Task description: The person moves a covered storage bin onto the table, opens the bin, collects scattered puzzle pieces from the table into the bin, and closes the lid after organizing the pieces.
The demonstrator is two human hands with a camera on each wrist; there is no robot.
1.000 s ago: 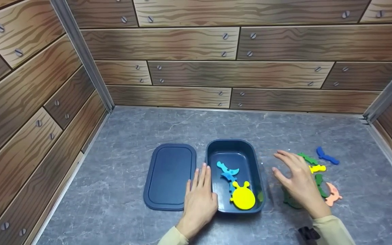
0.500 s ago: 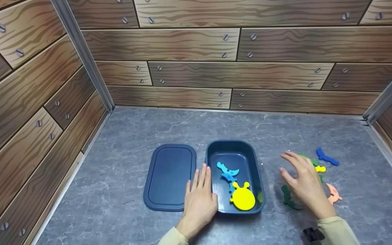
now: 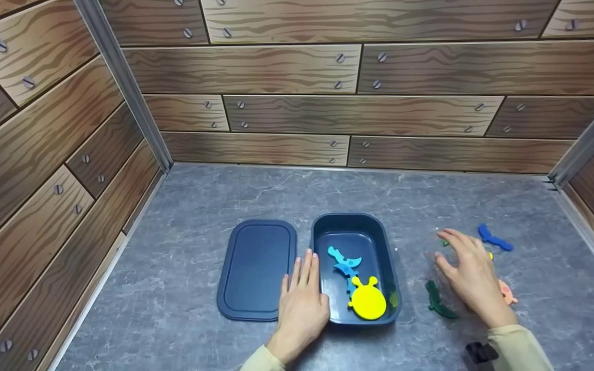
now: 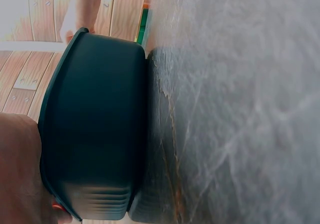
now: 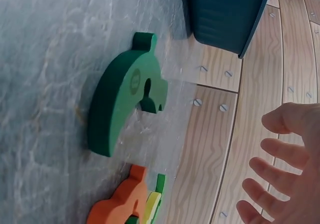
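My left hand (image 3: 303, 306) lies with straight fingers along the left rim of a dark blue plastic box (image 3: 364, 243). Inside the box are a yellow round piece with knobs (image 3: 368, 303) and blue curved pieces (image 3: 351, 261). Over on the right, my right hand (image 3: 469, 278) hovers above loose toy pieces, thumb and fingers apart and holding nothing. A dark green curved piece (image 3: 436, 301) lies left of that wrist; an orange piece (image 3: 507, 292) is partly hidden behind it. The right wrist view shows the bare palm side of the right hand (image 5: 287, 171), clear of the pieces.
A flat dark blue lid (image 3: 258, 270) lies left of the box. A blue bent piece (image 3: 494, 238) lies beyond my right hand. Bits of yellow (image 3: 491, 256) and green (image 3: 445, 243) show around the hand. Wood-patterned walls (image 3: 286, 113) enclose the grey marbled tabletop (image 3: 214, 190).
My right hand has drifted to the right over the pieces, uncovering the dark green piece and hiding more of the yellow and green ones. My left hand and the box have stayed put.
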